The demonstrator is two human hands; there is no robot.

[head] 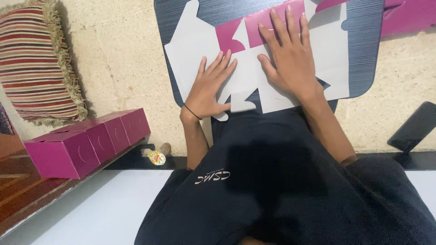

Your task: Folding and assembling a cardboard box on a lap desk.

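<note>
A flat die-cut cardboard sheet [190,45], white on the upper side with magenta flaps folded over, lies on a small dark board [363,41]. My left hand [211,86] presses flat on the sheet's near left part, fingers spread, a thin black band on the wrist. My right hand [290,54] lies flat on the middle of the sheet, fingertips on a folded magenta flap [254,27]. Neither hand grips anything.
Three assembled magenta boxes [91,143] stand in a row at the left on a wooden ledge. A striped fringed cushion [36,63] lies on the beige floor. More magenta sheet [408,16] sits top right; a dark phone-like slab [415,127] lies at right.
</note>
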